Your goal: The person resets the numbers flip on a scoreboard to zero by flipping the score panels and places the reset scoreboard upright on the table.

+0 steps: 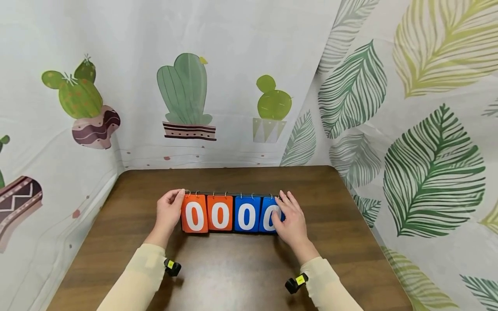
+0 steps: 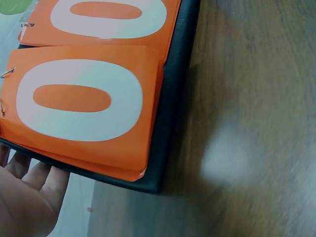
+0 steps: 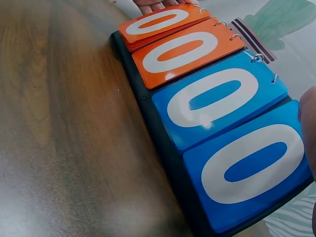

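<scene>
A flip scoreboard (image 1: 233, 214) with a black backing stands on the wooden table. It has two orange cards (image 2: 79, 101) on the left and two blue cards (image 3: 252, 165) on the right, each showing a white 0. At its upper left corner my left hand (image 1: 170, 210) grips the edge, thumb in front and fingers behind the backing. My right hand (image 1: 291, 219) lies at the opposite end with fingers extended at the top corner; its thumb overlaps the rightmost blue card.
The brown table (image 1: 225, 272) reaches toward me in front of the scoreboard. Behind it hangs a white curtain (image 1: 233, 43) printed with cacti, and a leaf-patterned one (image 1: 350, 172) hangs at the right. Each wrist carries a small black camera (image 1: 296, 283).
</scene>
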Tool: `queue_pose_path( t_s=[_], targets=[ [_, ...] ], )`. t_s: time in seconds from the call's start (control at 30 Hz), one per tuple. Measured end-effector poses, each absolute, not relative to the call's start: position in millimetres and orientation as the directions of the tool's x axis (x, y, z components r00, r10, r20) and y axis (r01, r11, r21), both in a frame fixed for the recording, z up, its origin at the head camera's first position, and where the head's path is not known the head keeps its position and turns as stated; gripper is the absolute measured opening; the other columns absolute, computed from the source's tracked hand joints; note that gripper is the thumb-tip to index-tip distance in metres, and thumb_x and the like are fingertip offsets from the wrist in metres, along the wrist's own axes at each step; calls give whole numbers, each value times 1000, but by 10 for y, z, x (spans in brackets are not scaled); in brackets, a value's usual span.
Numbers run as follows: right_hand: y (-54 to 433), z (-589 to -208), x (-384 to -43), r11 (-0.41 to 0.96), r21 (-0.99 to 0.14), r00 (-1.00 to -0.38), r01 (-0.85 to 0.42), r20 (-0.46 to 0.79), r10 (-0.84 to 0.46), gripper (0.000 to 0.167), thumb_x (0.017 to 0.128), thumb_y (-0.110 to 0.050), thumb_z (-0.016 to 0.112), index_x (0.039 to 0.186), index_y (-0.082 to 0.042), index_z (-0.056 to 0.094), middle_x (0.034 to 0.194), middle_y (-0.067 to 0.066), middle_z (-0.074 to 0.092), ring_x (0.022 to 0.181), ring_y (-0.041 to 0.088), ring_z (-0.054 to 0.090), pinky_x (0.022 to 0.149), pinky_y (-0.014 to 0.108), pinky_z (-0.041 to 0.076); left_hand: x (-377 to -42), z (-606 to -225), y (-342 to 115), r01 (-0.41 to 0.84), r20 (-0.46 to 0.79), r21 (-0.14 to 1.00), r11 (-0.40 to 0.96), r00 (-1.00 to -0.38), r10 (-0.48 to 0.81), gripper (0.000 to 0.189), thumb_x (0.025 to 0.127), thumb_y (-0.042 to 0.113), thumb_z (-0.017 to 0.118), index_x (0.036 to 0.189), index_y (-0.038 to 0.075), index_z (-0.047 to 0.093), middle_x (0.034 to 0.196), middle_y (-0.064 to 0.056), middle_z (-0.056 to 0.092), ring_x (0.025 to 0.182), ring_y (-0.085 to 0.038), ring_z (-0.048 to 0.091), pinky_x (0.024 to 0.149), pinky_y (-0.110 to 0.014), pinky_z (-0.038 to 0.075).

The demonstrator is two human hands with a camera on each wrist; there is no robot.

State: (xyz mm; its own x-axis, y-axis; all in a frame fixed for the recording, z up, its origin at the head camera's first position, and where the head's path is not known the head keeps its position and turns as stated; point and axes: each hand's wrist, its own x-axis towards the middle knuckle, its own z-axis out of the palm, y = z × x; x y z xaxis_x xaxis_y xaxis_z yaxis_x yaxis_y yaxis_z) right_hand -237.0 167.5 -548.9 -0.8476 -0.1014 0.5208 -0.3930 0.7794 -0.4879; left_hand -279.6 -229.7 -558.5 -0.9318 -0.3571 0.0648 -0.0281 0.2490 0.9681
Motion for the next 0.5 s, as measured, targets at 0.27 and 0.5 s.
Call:
queue_pose_path(
  t_s=[0.27,0.5],
  targets=[
    [1730,-5370,-2439,765,-477,-850,-432,500,-168,41,94,-25,67,132,-6,70,150,11,58,148,35,46,119,56,37,-2815,-5429,-2423,-9,98,918,396,-963,-250,46,102,48,59,122,8,72,102,-4,68,87,-8,58,73,-18,51],
    [1863,-5150,-2512,741,-507,-870,-440,445,-213,34,96,-28,68,125,-10,74,143,10,65,138,35,55,112,59,45,-2845,-5163,-2560,-18,56,896,444,-987,-153,52,102,49,59,126,4,69,105,-10,65,82,-15,58,69,-26,52]
  ],
)
